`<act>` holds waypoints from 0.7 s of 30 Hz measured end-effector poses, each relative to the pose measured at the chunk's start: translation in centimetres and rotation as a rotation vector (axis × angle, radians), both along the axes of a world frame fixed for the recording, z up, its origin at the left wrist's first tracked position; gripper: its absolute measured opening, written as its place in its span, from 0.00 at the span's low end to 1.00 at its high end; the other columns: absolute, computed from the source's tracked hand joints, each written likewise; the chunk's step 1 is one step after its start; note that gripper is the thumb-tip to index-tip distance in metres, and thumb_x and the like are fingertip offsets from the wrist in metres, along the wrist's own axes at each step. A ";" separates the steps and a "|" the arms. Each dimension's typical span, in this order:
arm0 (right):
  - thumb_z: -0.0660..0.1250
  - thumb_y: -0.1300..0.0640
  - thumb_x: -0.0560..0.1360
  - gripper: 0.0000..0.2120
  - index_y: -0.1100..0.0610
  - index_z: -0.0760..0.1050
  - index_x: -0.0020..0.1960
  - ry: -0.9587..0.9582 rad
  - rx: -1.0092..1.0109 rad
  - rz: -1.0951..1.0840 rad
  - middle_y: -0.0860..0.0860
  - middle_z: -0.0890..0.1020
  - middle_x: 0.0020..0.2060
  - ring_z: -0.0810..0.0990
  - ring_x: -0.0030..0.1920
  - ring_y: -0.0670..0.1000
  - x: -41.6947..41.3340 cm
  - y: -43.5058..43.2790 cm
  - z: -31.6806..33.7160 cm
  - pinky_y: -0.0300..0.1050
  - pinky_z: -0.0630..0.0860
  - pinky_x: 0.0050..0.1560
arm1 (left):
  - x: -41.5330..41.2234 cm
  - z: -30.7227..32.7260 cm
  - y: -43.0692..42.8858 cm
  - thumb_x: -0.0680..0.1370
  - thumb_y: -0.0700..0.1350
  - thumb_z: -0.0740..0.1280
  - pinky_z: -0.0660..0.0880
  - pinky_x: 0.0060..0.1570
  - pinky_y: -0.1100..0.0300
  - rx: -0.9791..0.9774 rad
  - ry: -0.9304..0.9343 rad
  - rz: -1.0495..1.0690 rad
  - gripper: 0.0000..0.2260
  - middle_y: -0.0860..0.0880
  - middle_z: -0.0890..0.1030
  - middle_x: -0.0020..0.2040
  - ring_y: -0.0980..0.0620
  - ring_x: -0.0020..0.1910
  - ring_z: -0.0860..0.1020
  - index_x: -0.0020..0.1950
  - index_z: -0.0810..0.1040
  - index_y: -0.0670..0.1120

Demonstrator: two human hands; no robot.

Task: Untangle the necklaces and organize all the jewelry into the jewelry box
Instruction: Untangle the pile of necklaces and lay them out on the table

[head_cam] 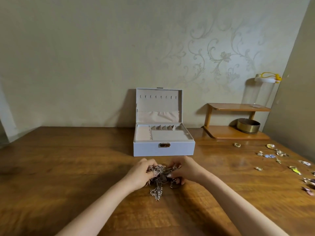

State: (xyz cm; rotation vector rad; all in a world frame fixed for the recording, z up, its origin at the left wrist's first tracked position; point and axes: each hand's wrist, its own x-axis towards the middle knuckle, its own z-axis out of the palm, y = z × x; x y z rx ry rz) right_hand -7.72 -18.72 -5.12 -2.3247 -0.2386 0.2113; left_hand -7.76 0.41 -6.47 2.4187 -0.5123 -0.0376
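On the table (68, 167), left hand (141, 172) and right hand (186, 170) pinching tangled necklaces (161, 176), jewelry box (163, 149) behind, loose jewelry (279, 153) right

Brown wooden bench (68, 167) against a beige wall (85, 57) with swirly floral print. Back right sits a little two-tier wooden shelf (226, 133): round brass tin (248, 126) on the lower tier, and up top what looks like a clear jar (260, 94), white lid (265, 80), yellow strap (270, 74).

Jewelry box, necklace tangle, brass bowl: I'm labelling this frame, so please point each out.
Jewelry box (146, 149): head view, front wall left of the clasp.
Necklace tangle (156, 193): head view, loose chains at its lower end.
Brass bowl (248, 127): head view, its outer side wall.
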 end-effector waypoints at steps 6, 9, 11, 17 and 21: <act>0.71 0.60 0.73 0.11 0.55 0.79 0.55 0.161 -0.205 0.216 0.55 0.83 0.49 0.82 0.35 0.47 0.2 -1.7 4.2 0.36 0.79 0.37 | 0.8 0.8 1.1 0.74 0.48 0.70 0.67 0.39 0.68 0.051 0.110 -0.210 0.19 0.55 0.73 0.60 0.63 0.40 0.70 0.63 0.70 0.57; 0.69 0.58 0.74 0.07 0.54 0.79 0.52 0.057 -0.202 0.172 0.52 0.85 0.44 0.81 0.31 0.44 1.9 -2.5 6.1 0.34 0.76 0.33 | 2.0 2.6 1.6 0.72 0.54 0.72 0.70 0.41 0.67 0.207 0.059 -0.228 0.27 0.57 0.76 0.60 0.63 0.38 0.72 0.68 0.66 0.56; 0.69 0.57 0.75 0.05 0.56 0.80 0.49 -0.110 -0.139 0.014 0.51 0.84 0.38 0.76 0.25 0.41 4.2 -2.7 6.7 0.33 0.71 0.27 | 3.0 4.0 1.5 0.72 0.56 0.70 0.73 0.48 0.63 0.260 0.015 -0.242 0.23 0.59 0.78 0.58 0.63 0.37 0.74 0.65 0.70 0.57; 0.65 0.47 0.76 0.14 0.58 0.80 0.44 -0.375 -0.260 -0.461 0.52 0.82 0.37 0.79 0.37 0.51 13.5 -2.1 5.5 0.41 0.73 0.34 | 8.2 5.4 -0.7 0.78 0.48 0.65 0.77 0.47 0.57 -0.017 -0.226 -0.031 0.06 0.57 0.78 0.48 0.58 0.40 0.79 0.53 0.76 0.53; 0.61 0.42 0.76 0.18 0.58 0.74 0.47 -0.326 -0.520 -0.476 0.53 0.80 0.44 0.77 0.42 0.53 17.2 -1.7 3.9 0.42 0.70 0.38 | 12.5 4.1 -1.5 0.79 0.47 0.63 0.70 0.52 0.61 0.038 -0.311 0.050 0.09 0.53 0.77 0.58 0.55 0.55 0.74 0.58 0.75 0.50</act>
